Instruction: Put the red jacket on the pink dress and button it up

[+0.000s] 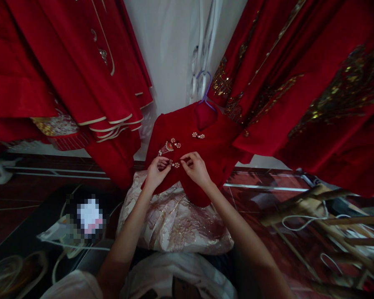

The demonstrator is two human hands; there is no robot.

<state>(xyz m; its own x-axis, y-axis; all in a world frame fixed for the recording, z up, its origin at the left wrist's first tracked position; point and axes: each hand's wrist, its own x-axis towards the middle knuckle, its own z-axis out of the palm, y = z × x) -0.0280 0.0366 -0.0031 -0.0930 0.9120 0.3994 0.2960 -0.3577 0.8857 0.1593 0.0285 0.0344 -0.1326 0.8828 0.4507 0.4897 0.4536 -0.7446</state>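
A red jacket (212, 145) hangs on a hanger (205, 89) in front of me, over a pale brocade skirt (174, 220). It carries pearl clasps (198, 135) near the collar and a fan-shaped tassel ornament (166, 148) on the chest. My left hand (156, 171) and my right hand (195, 167) both pinch the jacket's front at a pearl clasp (175, 164) between them, fingers closed on the fabric and fastening.
Red embroidered garments hang at the left (65, 74) and at the right (314, 95). A white wall (171, 54) is behind. The floor (262, 187) is dark red tile. Wooden sticks and cords (330, 224) lie right; a dark mat (31, 232) with cables lies left.
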